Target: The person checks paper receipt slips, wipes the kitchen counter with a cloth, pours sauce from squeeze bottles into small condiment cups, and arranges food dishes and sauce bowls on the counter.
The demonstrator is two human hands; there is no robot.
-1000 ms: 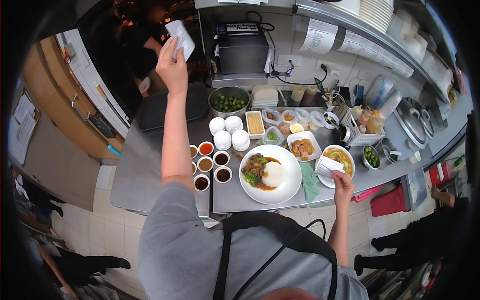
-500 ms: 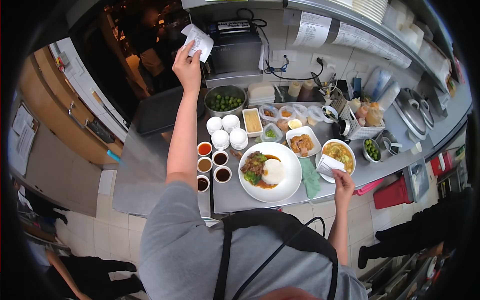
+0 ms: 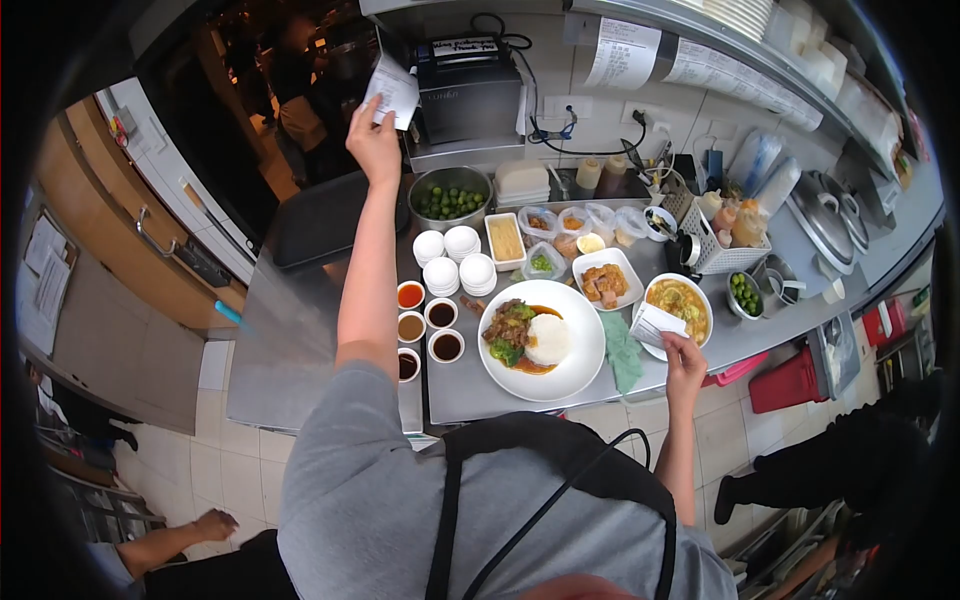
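My left hand (image 3: 374, 145) is raised beside the black printer (image 3: 462, 108), its fingers closed on a white printed receipt (image 3: 393, 92). A folded paper slip (image 3: 657, 325) is pinched in my right hand (image 3: 685, 365), in front of a bowl of yellowish soup (image 3: 690, 300) and partly covering it. Between my arms stands a large white plate (image 3: 580, 370) with rice, meat in brown sauce and broccoli. Beside the plate lies a green cloth (image 3: 622, 355). A square white dish of meat pieces (image 3: 604, 284) sits behind it.
Sauce cups (image 3: 446, 347) and stacked white cups (image 3: 441, 278) stand left of the plate. Behind them is a metal bowl of green citrus fruits (image 3: 450, 198). Printed tickets (image 3: 625, 55) hang from the shelf. Other people move behind me at lower left and right.
The receipt in my left hand has turned and dipped slightly beside the printer. My right hand has shifted slightly left with its slip. At lower left, another person's arm has swung forward.
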